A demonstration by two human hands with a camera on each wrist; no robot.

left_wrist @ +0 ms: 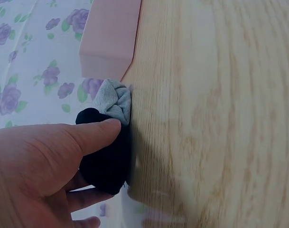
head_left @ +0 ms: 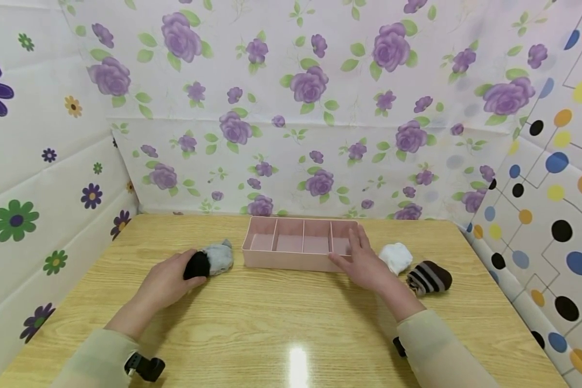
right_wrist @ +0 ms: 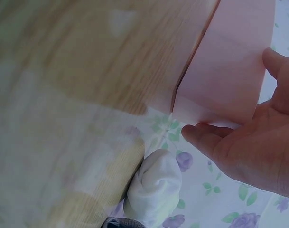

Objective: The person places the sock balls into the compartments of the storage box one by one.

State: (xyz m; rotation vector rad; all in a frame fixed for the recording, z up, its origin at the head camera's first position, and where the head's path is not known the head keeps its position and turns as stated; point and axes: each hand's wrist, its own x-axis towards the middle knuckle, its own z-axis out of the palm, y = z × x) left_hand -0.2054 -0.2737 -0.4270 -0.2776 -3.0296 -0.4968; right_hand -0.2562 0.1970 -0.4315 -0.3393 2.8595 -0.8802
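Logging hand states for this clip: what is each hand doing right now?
Left hand: grips the black-and-grey sock roll.
Right hand: holds the pink tray at its right end.

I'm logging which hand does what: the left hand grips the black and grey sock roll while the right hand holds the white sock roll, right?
Not quite. The right hand holds the pink tray; the white sock roll lies untouched beside it, as the head view shows. The left hand does grip the black and grey sock roll.
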